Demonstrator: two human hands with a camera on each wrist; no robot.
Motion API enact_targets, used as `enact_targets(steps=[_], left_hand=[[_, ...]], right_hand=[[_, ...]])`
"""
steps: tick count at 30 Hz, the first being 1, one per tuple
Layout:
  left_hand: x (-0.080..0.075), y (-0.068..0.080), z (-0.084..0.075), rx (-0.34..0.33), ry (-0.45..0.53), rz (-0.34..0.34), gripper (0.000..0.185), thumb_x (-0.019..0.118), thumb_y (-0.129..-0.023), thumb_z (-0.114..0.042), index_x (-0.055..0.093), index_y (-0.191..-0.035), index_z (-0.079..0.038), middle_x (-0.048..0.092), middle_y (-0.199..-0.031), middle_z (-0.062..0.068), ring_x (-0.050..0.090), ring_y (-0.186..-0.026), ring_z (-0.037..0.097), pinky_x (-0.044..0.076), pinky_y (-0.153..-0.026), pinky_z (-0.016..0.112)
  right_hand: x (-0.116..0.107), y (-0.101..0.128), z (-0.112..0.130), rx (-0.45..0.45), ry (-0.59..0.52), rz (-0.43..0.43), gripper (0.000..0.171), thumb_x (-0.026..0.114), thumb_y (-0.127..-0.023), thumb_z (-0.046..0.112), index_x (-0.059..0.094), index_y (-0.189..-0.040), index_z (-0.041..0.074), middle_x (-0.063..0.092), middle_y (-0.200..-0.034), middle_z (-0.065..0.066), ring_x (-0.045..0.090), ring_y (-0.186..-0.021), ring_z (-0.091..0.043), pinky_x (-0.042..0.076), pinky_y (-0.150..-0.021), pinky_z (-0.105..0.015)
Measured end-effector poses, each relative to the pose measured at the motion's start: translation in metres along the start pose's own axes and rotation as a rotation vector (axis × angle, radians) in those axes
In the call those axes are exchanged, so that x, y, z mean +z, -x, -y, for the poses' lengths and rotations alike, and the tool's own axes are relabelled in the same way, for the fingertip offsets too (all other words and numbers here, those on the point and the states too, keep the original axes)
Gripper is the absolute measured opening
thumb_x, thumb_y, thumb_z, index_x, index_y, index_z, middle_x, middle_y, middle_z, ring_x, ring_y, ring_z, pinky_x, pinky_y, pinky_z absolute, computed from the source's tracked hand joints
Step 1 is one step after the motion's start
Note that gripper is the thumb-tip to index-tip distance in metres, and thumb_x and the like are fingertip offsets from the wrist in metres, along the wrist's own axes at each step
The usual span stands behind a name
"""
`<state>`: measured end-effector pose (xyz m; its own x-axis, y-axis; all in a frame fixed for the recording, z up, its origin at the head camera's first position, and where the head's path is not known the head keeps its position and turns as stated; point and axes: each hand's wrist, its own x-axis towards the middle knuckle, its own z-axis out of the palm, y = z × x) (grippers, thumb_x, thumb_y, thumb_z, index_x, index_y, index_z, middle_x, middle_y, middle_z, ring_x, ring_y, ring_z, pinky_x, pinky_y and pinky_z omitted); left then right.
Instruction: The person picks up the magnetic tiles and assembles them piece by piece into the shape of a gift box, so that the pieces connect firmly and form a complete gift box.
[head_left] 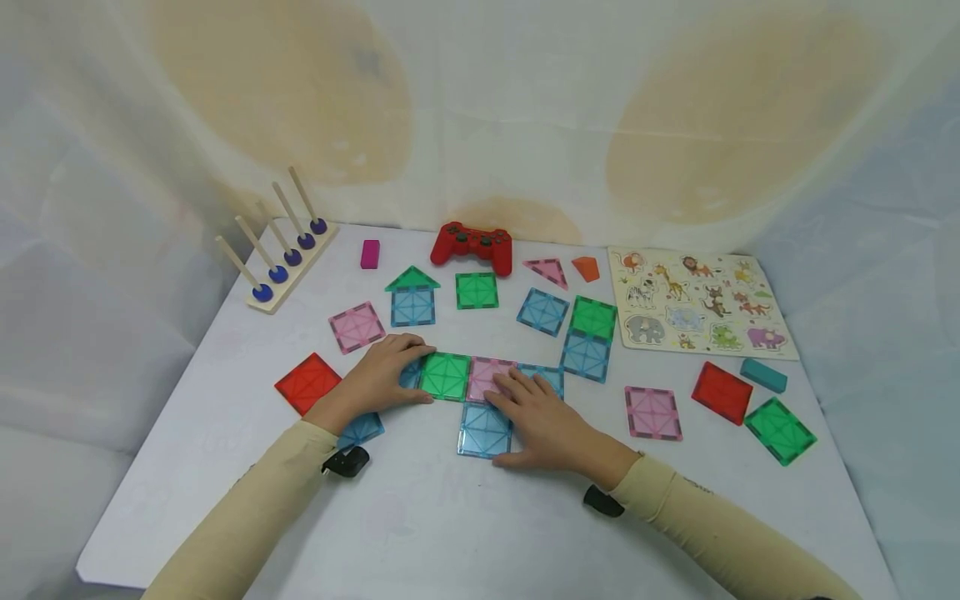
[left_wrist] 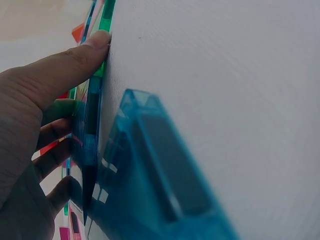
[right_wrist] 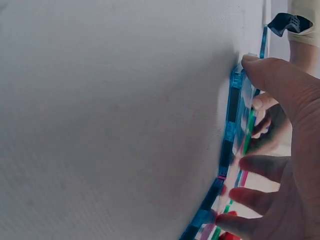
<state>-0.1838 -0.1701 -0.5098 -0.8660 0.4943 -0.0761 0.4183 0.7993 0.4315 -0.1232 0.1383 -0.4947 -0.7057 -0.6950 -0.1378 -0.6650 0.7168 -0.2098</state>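
A row of magnetic tiles lies flat mid-table: a blue tile at the left end, a green tile, a pink tile and a blue tile. Below the pink one sits another blue tile. My left hand covers much of the left-end blue tile; its thumb touches the green tile's near edge and its fingers reach the far side. My right hand spreads over the row's right part, fingertips on the pink and blue tiles, thumb at the lower blue tile's near corner.
Near my left wrist lie a red tile and a blue tile. Loose tiles, a red game controller, a peg stacker and an animal puzzle board stand farther back. A pink tile lies to the right.
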Motion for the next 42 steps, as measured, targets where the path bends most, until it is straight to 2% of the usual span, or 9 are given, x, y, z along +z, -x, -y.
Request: enact_targets(steps=[5, 12, 16, 20, 26, 30, 35, 38, 42], left_hand=[[0.000, 0.000, 0.000, 0.004, 0.001, -0.002, 0.080, 0.086, -0.080, -0.047, 0.055, -0.148, -0.017, 0.051, -0.146, 0.009, 0.043, -0.136, 0.030, 0.043, -0.110, 0.054], [-0.002, 0.001, -0.002, -0.001, 0.006, 0.005, 0.080, 0.086, -0.080, -0.046, 0.055, -0.148, -0.017, 0.050, -0.146, 0.009, 0.043, -0.135, 0.030, 0.043, -0.109, 0.054], [-0.003, 0.002, -0.003, -0.009, 0.017, 0.009, 0.080, 0.086, -0.080, -0.045, 0.055, -0.148, -0.017, 0.050, -0.146, 0.010, 0.042, -0.136, 0.031, 0.044, -0.109, 0.054], [-0.004, 0.003, -0.004, -0.009, 0.023, 0.004, 0.079, 0.086, -0.080, -0.045, 0.055, -0.147, -0.016, 0.051, -0.145, 0.010, 0.043, -0.136, 0.031, 0.044, -0.109, 0.054], [-0.003, 0.002, -0.003, 0.000, 0.013, -0.004, 0.079, 0.086, -0.080, -0.046, 0.056, -0.147, -0.017, 0.051, -0.145, 0.009, 0.043, -0.136, 0.030, 0.044, -0.108, 0.053], [-0.003, 0.002, -0.003, -0.003, 0.015, -0.004, 0.079, 0.086, -0.080, -0.046, 0.056, -0.147, -0.017, 0.051, -0.145, 0.009, 0.043, -0.136, 0.031, 0.044, -0.109, 0.054], [-0.003, 0.002, -0.004, -0.008, 0.020, 0.005, 0.080, 0.086, -0.080, -0.046, 0.056, -0.147, -0.016, 0.050, -0.146, 0.010, 0.042, -0.137, 0.031, 0.043, -0.109, 0.054], [-0.002, 0.002, -0.004, -0.006, 0.016, 0.003, 0.080, 0.086, -0.080, -0.046, 0.055, -0.147, -0.016, 0.050, -0.146, 0.010, 0.042, -0.137, 0.031, 0.043, -0.109, 0.055], [-0.001, 0.001, -0.004, -0.004, 0.007, -0.001, 0.080, 0.086, -0.080, -0.046, 0.055, -0.147, -0.015, 0.050, -0.146, 0.011, 0.042, -0.137, 0.032, 0.042, -0.110, 0.055]], right_hand=[[0.000, 0.001, -0.002, -0.001, -0.007, 0.004, 0.099, 0.073, -0.081, 0.067, 0.041, -0.157, 0.014, 0.029, -0.165, -0.011, 0.021, -0.153, -0.035, 0.024, -0.119, -0.061], [-0.001, 0.002, -0.016, 0.008, -0.061, -0.024, 0.091, 0.068, -0.086, 0.068, 0.042, -0.156, 0.016, 0.033, -0.164, -0.007, 0.026, -0.152, -0.030, 0.027, -0.120, -0.055], [-0.006, 0.004, -0.032, 0.055, -0.126, -0.093, 0.076, 0.067, -0.093, 0.056, 0.047, -0.153, 0.014, 0.039, -0.159, -0.009, 0.034, -0.148, -0.031, 0.030, -0.119, -0.054], [-0.014, 0.008, -0.053, 0.134, -0.144, -0.146, 0.064, 0.067, -0.097, 0.044, 0.049, -0.151, 0.013, 0.044, -0.155, -0.011, 0.038, -0.144, -0.034, 0.032, -0.117, -0.056], [-0.023, 0.019, -0.089, 0.239, -0.134, -0.164, 0.065, 0.074, -0.094, 0.035, 0.050, -0.149, 0.009, 0.043, -0.154, -0.015, 0.040, -0.142, -0.037, 0.036, -0.114, -0.056], [-0.024, 0.026, -0.113, 0.302, -0.151, -0.141, 0.071, 0.076, -0.092, 0.035, 0.048, -0.151, 0.008, 0.039, -0.156, -0.016, 0.037, -0.144, -0.038, 0.036, -0.114, -0.057], [-0.024, 0.032, -0.131, 0.370, -0.170, -0.060, 0.080, 0.080, -0.089, 0.037, 0.043, -0.154, 0.007, 0.033, -0.160, -0.020, 0.032, -0.145, -0.042, 0.036, -0.113, -0.060], [-0.027, 0.032, -0.135, 0.366, -0.164, -0.032, 0.081, 0.080, -0.089, 0.037, 0.043, -0.154, 0.006, 0.032, -0.160, -0.021, 0.031, -0.145, -0.044, 0.037, -0.112, -0.060], [-0.031, 0.030, -0.137, 0.332, -0.132, -0.022, 0.074, 0.077, -0.092, 0.034, 0.045, -0.153, 0.007, 0.035, -0.159, -0.022, 0.032, -0.145, -0.044, 0.036, -0.113, -0.060]])
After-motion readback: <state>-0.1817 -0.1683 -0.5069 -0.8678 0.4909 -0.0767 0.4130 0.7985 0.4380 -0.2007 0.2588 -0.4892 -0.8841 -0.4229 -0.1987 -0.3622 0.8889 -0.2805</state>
